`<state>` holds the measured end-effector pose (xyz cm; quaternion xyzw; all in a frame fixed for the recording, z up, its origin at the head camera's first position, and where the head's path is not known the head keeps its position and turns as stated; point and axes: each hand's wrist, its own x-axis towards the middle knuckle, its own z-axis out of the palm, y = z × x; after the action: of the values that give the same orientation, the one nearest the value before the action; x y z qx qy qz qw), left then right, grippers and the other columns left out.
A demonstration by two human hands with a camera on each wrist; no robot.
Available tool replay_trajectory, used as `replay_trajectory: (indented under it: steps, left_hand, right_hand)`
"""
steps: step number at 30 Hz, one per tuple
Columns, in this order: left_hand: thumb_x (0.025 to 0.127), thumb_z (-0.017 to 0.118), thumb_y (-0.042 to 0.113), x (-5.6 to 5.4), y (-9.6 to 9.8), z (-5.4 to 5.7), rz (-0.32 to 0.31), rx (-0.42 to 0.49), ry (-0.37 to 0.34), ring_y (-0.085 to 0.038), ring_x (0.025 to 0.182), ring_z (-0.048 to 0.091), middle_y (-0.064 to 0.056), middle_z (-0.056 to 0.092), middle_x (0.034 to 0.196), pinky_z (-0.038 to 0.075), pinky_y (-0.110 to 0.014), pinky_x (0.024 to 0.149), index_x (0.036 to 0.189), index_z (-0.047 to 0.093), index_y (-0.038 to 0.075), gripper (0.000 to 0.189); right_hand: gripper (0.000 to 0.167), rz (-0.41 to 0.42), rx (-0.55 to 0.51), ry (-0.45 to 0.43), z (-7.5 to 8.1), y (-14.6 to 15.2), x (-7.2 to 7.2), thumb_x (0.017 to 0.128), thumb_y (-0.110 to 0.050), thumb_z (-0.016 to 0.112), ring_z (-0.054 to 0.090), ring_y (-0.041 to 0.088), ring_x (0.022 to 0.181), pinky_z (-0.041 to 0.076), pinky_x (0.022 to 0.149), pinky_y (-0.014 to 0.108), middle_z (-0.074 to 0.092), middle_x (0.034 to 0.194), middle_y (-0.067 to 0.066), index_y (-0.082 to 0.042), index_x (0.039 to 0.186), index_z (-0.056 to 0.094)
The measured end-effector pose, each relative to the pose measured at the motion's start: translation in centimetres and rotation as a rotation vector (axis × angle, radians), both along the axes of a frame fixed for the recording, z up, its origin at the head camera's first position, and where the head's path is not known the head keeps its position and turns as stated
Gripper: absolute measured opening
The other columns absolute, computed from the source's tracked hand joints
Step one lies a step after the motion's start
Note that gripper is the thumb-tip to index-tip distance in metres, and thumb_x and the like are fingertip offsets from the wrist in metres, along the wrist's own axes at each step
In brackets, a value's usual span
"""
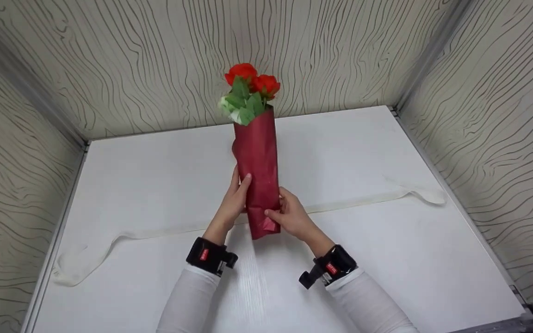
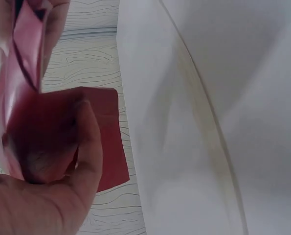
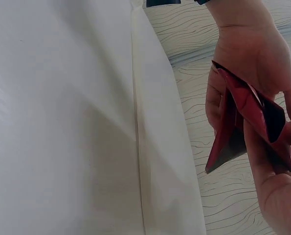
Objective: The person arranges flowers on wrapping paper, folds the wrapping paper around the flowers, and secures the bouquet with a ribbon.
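Note:
A bouquet wrapped in dark red paper [image 1: 258, 157] is held between both hands over the middle of the table. Red roses [image 1: 241, 74] and green leaves [image 1: 243, 99] stick out of its top. On the left side, my left hand [image 1: 230, 206] holds the wrap, thumb on the front and fingers hidden behind. Lower on the right, my right hand [image 1: 295, 218] pinches the paper near the bottom end, its thumb on the front. In the right wrist view, folded layers of the wrap's lower end [image 3: 250, 105] show between the hands. A pale ribbon [image 1: 169, 230] passes behind the bouquet in the head view.
The ribbon stretches across the white table [image 1: 155, 185], its ends curling near the left and right edges. Wood-grain patterned panels [image 1: 164, 64] wall in the back and both sides, with grey metal rails along the corners. A black camera band [image 1: 208, 256] sits on each wrist.

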<state>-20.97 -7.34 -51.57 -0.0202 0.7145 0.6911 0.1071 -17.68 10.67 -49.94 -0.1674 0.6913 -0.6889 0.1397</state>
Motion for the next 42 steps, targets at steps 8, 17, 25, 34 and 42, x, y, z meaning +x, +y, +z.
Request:
replay_trajectory:
  steps: [8,17,25,34,42]
  left_hand:
    - [0.096,0.049,0.059,-0.5,-0.7,-0.1,0.074,0.119,-0.059,-0.031,0.122,0.048,-0.008,0.027,0.155,0.050,-0.048,0.087,0.157,0.002,0.039,0.080]
    - [0.096,0.060,0.041,-0.7,-1.1,-0.1,0.156,0.297,-0.084,-0.029,0.120,0.052,-0.012,0.041,0.144,0.047,-0.047,0.094,0.158,0.012,0.028,0.079]
    - [0.089,0.069,0.015,-0.6,-1.2,-0.5,0.142,0.388,-0.140,-0.027,0.106,0.061,-0.020,0.056,0.123,0.052,-0.037,0.086,0.140,0.038,-0.002,0.062]
    - [0.088,0.068,0.000,-0.4,-1.0,-1.3,0.067,0.438,-0.086,-0.025,0.099,0.065,-0.018,0.061,0.118,0.055,-0.035,0.080,0.136,0.042,0.000,0.054]
    - [0.086,0.067,-0.006,-0.2,-0.7,-1.2,0.128,0.415,-0.014,-0.024,0.100,0.065,-0.018,0.062,0.119,0.054,-0.034,0.082,0.137,0.041,0.003,0.058]
  right_hand:
    - [0.048,0.080,0.036,-0.008,-0.2,-0.1,0.1,0.088,0.015,0.058,0.067,0.026,0.092,0.055,0.077,0.031,0.066,0.107,0.026,0.010,0.134,0.043]
    - [0.053,0.106,0.017,-0.074,-0.1,-0.1,0.2,0.088,0.014,0.060,0.068,0.027,0.095,0.055,0.081,0.034,0.066,0.110,0.025,0.008,0.138,0.041]
    - [0.053,0.102,0.055,-0.089,-1.3,0.4,-0.6,0.087,0.013,0.061,0.068,0.025,0.095,0.055,0.081,0.033,0.066,0.110,0.022,0.008,0.137,0.043]
    - [0.046,0.126,0.118,-0.055,-3.0,1.1,-1.5,0.086,0.007,0.067,0.066,0.022,0.095,0.053,0.081,0.031,0.066,0.109,0.017,0.008,0.129,0.051]
    - [0.062,0.025,0.219,-0.097,-3.1,1.2,-1.8,0.083,-0.011,0.077,0.058,0.026,0.109,0.049,0.090,0.036,0.059,0.119,0.014,0.004,0.134,0.045]
